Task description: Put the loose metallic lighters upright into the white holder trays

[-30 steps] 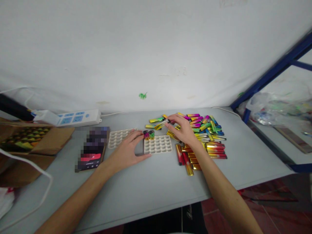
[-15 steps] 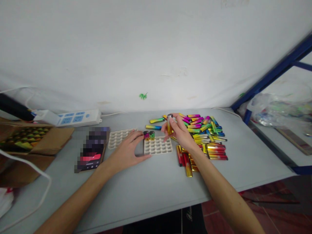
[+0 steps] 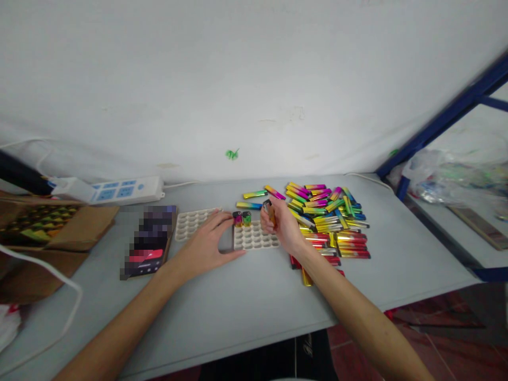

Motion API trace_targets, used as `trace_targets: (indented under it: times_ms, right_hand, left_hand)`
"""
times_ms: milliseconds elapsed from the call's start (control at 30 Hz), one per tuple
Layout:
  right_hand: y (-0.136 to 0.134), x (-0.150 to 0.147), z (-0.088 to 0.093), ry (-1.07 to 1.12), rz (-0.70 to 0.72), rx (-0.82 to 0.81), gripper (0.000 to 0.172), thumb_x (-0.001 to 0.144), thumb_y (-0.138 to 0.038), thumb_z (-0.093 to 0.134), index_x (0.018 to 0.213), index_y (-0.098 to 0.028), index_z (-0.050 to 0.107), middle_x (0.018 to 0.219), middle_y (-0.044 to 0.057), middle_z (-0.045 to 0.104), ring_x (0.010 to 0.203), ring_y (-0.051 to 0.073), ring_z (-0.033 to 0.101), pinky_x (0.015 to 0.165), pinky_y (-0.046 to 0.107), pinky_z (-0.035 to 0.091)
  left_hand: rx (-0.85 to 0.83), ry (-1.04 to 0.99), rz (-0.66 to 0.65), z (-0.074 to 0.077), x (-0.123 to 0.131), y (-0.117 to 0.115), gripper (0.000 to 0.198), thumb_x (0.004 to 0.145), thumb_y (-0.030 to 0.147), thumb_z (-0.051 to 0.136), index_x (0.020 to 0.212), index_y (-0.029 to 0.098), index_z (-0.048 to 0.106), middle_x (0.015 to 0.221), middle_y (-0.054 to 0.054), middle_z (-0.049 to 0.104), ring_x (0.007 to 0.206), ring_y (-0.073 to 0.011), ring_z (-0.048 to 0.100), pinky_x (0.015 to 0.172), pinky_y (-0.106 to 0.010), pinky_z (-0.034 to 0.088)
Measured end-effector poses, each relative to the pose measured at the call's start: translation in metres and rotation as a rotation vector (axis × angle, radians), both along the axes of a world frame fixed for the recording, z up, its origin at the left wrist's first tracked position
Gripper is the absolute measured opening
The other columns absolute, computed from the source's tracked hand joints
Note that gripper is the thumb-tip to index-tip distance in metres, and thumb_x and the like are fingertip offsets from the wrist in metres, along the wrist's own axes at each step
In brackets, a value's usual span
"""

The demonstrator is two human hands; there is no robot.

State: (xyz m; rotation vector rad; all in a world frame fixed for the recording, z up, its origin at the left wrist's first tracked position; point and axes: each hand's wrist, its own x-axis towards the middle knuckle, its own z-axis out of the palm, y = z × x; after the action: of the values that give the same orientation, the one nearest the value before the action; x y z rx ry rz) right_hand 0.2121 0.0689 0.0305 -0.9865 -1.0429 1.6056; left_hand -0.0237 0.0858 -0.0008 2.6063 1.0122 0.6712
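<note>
Two lighters stand upright in the back left holes of a white holed tray (image 3: 254, 239), one a pink lighter (image 3: 237, 218) and one a green lighter (image 3: 246, 218). My left hand (image 3: 210, 241) lies by the tray's left side, fingers stretched and thumb apart, its fingertips close to the pink lighter. It partly covers a second holed tray (image 3: 190, 223). My right hand (image 3: 282, 222) is closed around a gold lighter (image 3: 271, 213), tilted, above the first tray's right back corner. Right of it lies a pile of shiny coloured lighters (image 3: 317, 209).
On the left are a phone (image 3: 153, 238), a white power strip (image 3: 127, 191) and an open cardboard box (image 3: 83, 227) with lighters inside. A white cable (image 3: 59, 275) loops at the front left. A blue metal frame (image 3: 436, 124) stands at the right, with plastic bags (image 3: 432, 174) behind it.
My right hand has moved left and slightly down toward the tray, tilting the gold lighter. My left hand has stayed in place.
</note>
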Motion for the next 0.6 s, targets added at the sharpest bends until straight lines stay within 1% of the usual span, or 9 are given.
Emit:
trace_targets:
  times_ms: [167, 300, 433, 500, 600]
  right_hand:
    - [-0.001, -0.0011, -0.0003, 0.043, 0.018, -0.043, 0.063, 0.092, -0.076, 0.048, 0.059, -0.024, 0.036, 0.055, -0.006, 0.026, 0.05, 0.012, 0.022, 0.05, 0.028, 0.021]
    - [-0.0007, -0.0026, -0.0021, 0.076, 0.034, -0.077, 0.053, 0.092, -0.065, 0.046, 0.06, -0.024, 0.035, 0.056, -0.006, 0.023, 0.051, 0.012, 0.018, 0.05, 0.026, 0.021]
    - [-0.0007, -0.0043, -0.0055, 0.12, 0.046, -0.09, 0.044, 0.09, -0.055, 0.047, 0.061, -0.024, 0.038, 0.059, -0.006, 0.023, 0.052, 0.012, 0.018, 0.05, 0.024, 0.021]
    - [-0.0011, -0.0049, -0.0059, 0.123, 0.043, -0.104, 0.043, 0.09, -0.055, 0.048, 0.062, -0.024, 0.039, 0.06, -0.007, 0.023, 0.052, 0.012, 0.018, 0.05, 0.024, 0.02]
    - [-0.0016, -0.0059, -0.0043, 0.12, 0.043, -0.098, 0.047, 0.09, -0.061, 0.051, 0.063, -0.023, 0.041, 0.061, -0.007, 0.024, 0.052, 0.011, 0.019, 0.05, 0.025, 0.02]
  left_hand:
    - [0.0, -0.003, -0.001, 0.0002, 0.0001, 0.0002, 0.068, 0.085, 0.065, 0.074, 0.135, 0.019, 0.064, 0.14, -0.016, 0.065, 0.136, -0.0386, 0.06, 0.127, -0.061, 0.038]
    - [-0.008, 0.002, 0.011, -0.0005, -0.0002, 0.0004, 0.068, 0.085, 0.065, 0.075, 0.134, 0.02, 0.064, 0.141, -0.015, 0.065, 0.137, -0.0386, 0.059, 0.127, -0.059, 0.038]
    - [0.002, 0.017, 0.009, -0.0015, -0.0006, 0.0005, 0.069, 0.085, 0.068, 0.072, 0.134, 0.019, 0.064, 0.142, -0.016, 0.064, 0.138, -0.0383, 0.058, 0.128, -0.058, 0.037]
    - [0.013, 0.023, 0.003, -0.0015, -0.0006, 0.0004, 0.07, 0.086, 0.067, 0.072, 0.134, 0.017, 0.063, 0.142, -0.017, 0.063, 0.138, -0.0386, 0.058, 0.128, -0.058, 0.037]
    - [0.005, 0.028, 0.007, -0.0003, 0.0001, -0.0002, 0.07, 0.086, 0.066, 0.073, 0.134, 0.016, 0.063, 0.142, -0.018, 0.063, 0.138, -0.0388, 0.058, 0.127, -0.059, 0.038]
